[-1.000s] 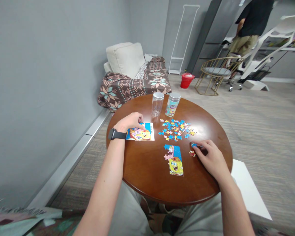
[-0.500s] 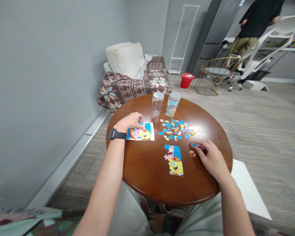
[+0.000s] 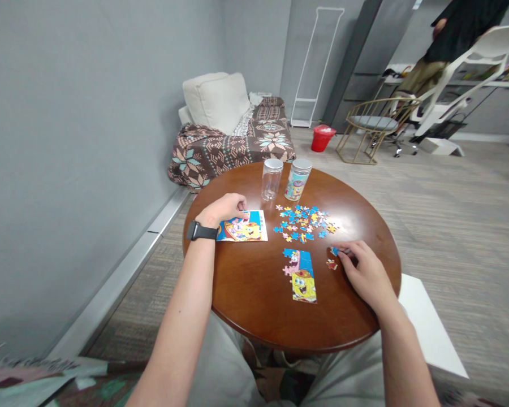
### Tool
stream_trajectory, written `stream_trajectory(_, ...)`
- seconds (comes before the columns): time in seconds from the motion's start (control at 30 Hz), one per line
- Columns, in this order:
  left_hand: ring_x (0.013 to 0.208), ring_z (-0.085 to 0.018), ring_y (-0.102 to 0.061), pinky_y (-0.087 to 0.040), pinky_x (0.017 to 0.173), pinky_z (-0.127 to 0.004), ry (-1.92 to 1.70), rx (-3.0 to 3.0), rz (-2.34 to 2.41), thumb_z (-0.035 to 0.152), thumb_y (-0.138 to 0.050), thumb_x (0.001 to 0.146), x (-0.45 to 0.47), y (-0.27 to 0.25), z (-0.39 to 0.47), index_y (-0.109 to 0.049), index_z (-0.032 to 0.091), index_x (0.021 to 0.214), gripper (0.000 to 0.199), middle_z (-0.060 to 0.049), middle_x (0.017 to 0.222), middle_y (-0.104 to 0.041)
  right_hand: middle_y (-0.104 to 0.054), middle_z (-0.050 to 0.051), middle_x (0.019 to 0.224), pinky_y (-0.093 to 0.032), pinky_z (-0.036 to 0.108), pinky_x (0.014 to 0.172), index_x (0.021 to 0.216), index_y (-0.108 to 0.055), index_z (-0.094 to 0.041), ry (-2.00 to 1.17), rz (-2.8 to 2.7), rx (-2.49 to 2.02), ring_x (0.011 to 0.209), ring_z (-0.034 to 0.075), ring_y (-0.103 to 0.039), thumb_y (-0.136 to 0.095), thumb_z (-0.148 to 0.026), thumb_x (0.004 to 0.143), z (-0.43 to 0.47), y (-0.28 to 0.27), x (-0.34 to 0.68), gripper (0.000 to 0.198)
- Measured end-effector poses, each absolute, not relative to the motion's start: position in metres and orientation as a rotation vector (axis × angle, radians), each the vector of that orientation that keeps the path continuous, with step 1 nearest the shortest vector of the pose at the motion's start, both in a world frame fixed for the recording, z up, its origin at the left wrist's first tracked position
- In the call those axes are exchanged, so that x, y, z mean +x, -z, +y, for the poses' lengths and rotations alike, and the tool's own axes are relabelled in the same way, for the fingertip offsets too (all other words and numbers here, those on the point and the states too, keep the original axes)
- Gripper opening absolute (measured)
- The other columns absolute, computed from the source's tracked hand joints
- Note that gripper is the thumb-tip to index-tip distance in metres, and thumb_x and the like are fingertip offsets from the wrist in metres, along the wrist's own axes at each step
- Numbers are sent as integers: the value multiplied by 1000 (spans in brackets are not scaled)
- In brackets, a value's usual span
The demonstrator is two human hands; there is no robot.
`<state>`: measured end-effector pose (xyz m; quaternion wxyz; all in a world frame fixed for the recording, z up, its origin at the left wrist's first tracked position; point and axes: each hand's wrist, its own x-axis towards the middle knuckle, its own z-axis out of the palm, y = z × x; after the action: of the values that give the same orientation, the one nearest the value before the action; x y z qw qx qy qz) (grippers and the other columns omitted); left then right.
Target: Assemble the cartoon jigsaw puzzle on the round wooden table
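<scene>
Head view: left hand (image 3: 224,208) lies over the white-edged rectangular picture card (image 3: 251,230), grip impossible to tell; right hand (image 3: 365,272) pinches a small blue puzzle piece (image 3: 335,251); the flat blue-pink-yellow joined puzzle section (image 3: 304,284) sits between, nearer the right!

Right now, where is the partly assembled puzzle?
In the head view, the partly assembled puzzle lies on the near half of the round wooden table, below the loose puzzle pieces and left of the right hand.

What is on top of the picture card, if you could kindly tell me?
The left hand lies over the picture card, its thumb over the upper part. The card's upper left corner is covered, so what is printed there cannot be seen.
</scene>
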<state>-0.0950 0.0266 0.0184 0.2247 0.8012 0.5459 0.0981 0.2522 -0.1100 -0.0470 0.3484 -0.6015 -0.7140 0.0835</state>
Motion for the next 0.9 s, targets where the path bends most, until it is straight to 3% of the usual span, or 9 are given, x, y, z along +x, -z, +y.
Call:
stream_trajectory(0.23, 74, -14, -60, -44, 68, -22, -279, 2242, 1521, 15, -62, 70, -97, -13, 31, -63, 16, 80, 10, -3, 83, -67, -63, 8, 91, -48, 39, 81, 96, -66, -22, -212, -1850, -1557, 82, 23, -61, -47, -29, 87, -110, 47, 252, 23)
stream_trajectory(0.57, 71, -14, -61, -45, 64, -23, -281, 2255, 1496, 6, -50, 59, -103, -5, 36, -63, 16, 83, 29, -4, 81, -68, -63, 8, 90, -49, 39, 79, 95, -66, -21, -223, -1845, -1558, 81, 23, -60, -49, -29, 87, -110, 44, 250, 21)
stream_trajectory(0.9, 71, -16, -61, -46, 64, -24, -285, 2318, 1485, 28, -57, 67, -98, -12, 36, -62, 18, 79, 16, -3, 80, -67, -59, 9, 90, -50, 40, 80, 95, -65, -20, -176, -1716, -1606, 85, 23, -59, -51, -32, 88, -111, 43, 246, 20)
